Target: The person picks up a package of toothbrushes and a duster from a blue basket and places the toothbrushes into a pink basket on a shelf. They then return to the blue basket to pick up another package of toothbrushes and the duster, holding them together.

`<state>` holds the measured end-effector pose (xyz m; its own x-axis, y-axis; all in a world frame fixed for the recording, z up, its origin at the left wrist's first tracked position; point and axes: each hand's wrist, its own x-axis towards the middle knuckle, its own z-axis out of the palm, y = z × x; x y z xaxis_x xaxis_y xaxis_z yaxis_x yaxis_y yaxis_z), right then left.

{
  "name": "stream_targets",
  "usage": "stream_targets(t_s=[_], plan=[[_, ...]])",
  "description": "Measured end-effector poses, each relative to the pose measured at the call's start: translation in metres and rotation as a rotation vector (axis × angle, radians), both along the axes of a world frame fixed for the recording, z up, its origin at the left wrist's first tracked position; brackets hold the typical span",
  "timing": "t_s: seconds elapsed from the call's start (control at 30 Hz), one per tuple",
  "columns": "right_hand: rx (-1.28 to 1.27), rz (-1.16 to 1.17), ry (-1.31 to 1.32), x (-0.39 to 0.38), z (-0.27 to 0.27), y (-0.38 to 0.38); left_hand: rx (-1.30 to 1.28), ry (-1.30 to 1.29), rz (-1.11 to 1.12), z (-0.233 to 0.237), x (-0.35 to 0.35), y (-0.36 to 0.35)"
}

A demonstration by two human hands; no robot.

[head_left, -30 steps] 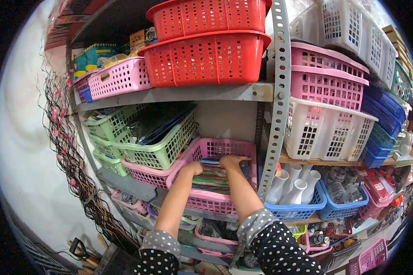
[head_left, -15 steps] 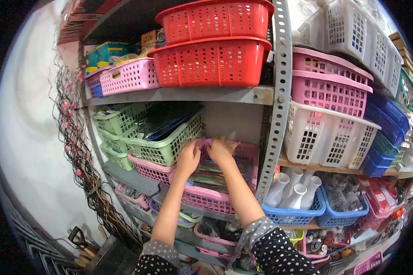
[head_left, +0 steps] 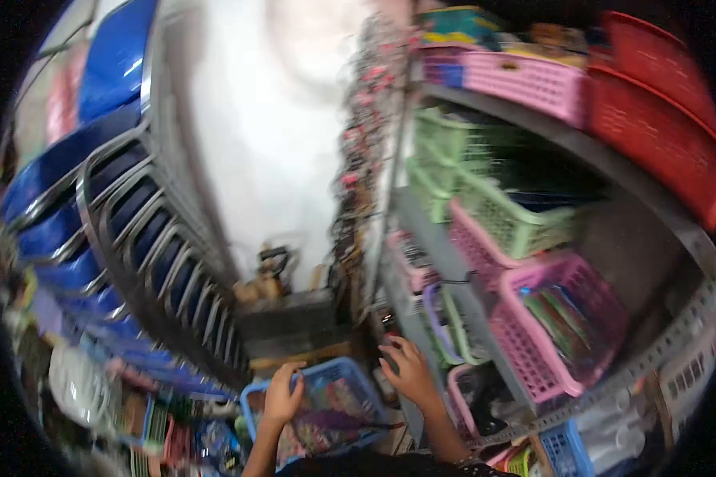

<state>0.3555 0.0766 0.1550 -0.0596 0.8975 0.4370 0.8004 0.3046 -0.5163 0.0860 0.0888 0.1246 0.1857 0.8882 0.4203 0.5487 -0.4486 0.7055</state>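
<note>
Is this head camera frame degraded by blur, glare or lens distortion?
Head view: blur softens the red baskets and pink-dotted strands; the white wall looks nearly washed out; wide-lens distortion bows the shelf edge, and the corners fall black.

We record the blue basket (head_left: 254, 389) as molded plastic with a smooth rim. The pink basket (head_left: 525, 366) and green basket (head_left: 513, 226) are openwork plastic, satin to matt; the red baskets (head_left: 652, 131) are also plastic, with a slight sheen. The packets (head_left: 557, 318) in the pink basket have a shiny, film-like surface. We note grey metal in the shelf edge (head_left: 445, 246), dull and flat, and in the perforated upright (head_left: 668, 342). The chair frames (head_left: 95, 215) are bright, smooth metal tubing; the blue seats (head_left: 118, 60) are glossy and, given the blur, perhaps plastic. The white wall (head_left: 250, 119) looks matt. The dotted sleeve (head_left: 481, 469) is soft cloth without shine.
</note>
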Motion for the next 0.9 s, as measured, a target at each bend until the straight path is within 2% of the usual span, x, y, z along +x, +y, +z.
stream_targets(t_s=[0.07, 0.13, 0.17, 0.2, 0.27, 0.4, 0.47, 0.5, 0.53, 0.57, 0.63, 0.67, 0.73, 0.77, 0.8, 0.87, 0.9], plan=[[-0.116, 0.148, -0.015, -0.028, -0.03, 0.012, -0.181, 0.036, 0.226, -0.019, -0.037, -0.032], [-0.166, 0.276, -0.1, -0.059, -0.059, 0.02, -0.086, -0.079, 0.314, -0.04, -0.062, -0.058], [-0.177, 0.356, -0.095, -0.074, -0.064, 0.02, -0.11, -0.014, 0.404, -0.032, -0.067, -0.074], [-0.193, 0.428, -0.112, -0.088, -0.075, 0.023, -0.042, -0.01, 0.452, -0.05, -0.077, -0.084], [-0.149, 0.557, -0.141, -0.113, -0.096, 0.028, -0.323, -0.064, 0.582, -0.056, -0.085, -0.105], [-0.2, 0.664, -0.228, -0.151, -0.148, 0.03, -0.305, -0.114, 0.632, -0.09, -0.088, -0.12], [-0.526, 0.823, -0.161, -0.167, -0.17, 0.03, -0.378, -0.106, 0.622, -0.129, -0.092, -0.117], [-0.558, 0.859, -0.128, -0.173, -0.183, 0.026, -0.381, -0.074, 0.609, -0.143, -0.092, -0.114], [-0.569, 0.866, -0.127, -0.183, -0.196, 0.023, -0.379, -0.043, 0.595, -0.157, -0.092, -0.109], [-0.686, 0.86, -0.102, -0.194, -0.217, 0.02, -0.386, -0.043, 0.601, -0.171, -0.092, -0.103], [-0.946, 0.821, -0.103, -0.211, -0.233, 0.015, -0.444, 0.142, 0.618, -0.202, -0.089, -0.091], [-0.959, 0.826, -0.108, -0.218, -0.245, 0.007, -0.457, 0.138, 0.623, -0.217, -0.088, -0.085], [-0.799, 0.515, -0.124, -0.229, -0.274, -0.012, -0.603, 0.318, 0.629, -0.245, -0.086, -0.071], [-0.868, 0.51, -0.152, -0.232, -0.268, -0.012, -0.556, 0.308, 0.635, -0.258, -0.086, -0.067], [-0.876, 0.52, -0.161, -0.233, -0.29, -0.017, -0.567, 0.301, 0.644, -0.259, -0.084, -0.065], [-0.677, 0.462, 0.069, -0.237, -0.311, -0.029, -0.54, 0.386, 0.631, -0.26, -0.08, -0.057], [-0.639, 0.391, -0.037, -0.237, -0.31, -0.034, -0.578, 0.397, 0.658, -0.26, -0.075, -0.054]])
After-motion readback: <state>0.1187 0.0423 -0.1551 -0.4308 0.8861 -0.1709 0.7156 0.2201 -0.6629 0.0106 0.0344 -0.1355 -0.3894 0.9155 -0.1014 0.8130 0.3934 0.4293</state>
